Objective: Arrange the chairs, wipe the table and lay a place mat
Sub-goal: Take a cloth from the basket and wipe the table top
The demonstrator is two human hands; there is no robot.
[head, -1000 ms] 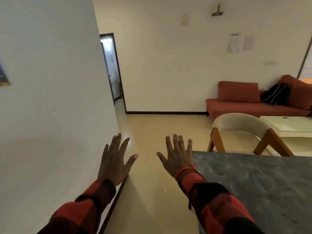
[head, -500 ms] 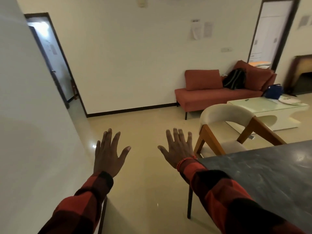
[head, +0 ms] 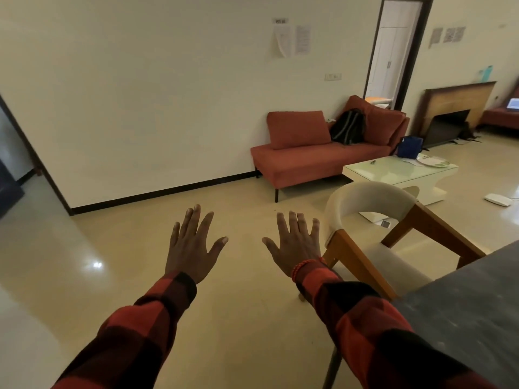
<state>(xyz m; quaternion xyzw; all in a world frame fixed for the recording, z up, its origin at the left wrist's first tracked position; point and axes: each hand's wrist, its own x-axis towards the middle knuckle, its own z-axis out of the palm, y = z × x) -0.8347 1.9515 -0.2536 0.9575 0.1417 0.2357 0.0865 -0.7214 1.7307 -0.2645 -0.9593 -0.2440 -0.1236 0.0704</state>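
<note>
My left hand (head: pixel 193 244) and my right hand (head: pixel 295 242) are stretched out in front of me, palms down, fingers spread, holding nothing. A chair (head: pixel 373 228) with a cream curved back and wooden legs stands just right of my right hand, a small gap between them. It faces the dark grey marble table (head: pixel 471 307), whose corner fills the lower right. No cloth or place mat is in sight.
A red sofa (head: pixel 314 155) with a black backpack (head: pixel 348 127) stands against the far wall. A white low table (head: pixel 398 172) sits behind the chair. Doorways open at far left and at back right. Glossy beige floor stretches ahead of my hands.
The view has swung to the right: the white wall at left has slid out of frame, and the chair, sofa and low table have come into fuller view. Both hands stay spread.
</note>
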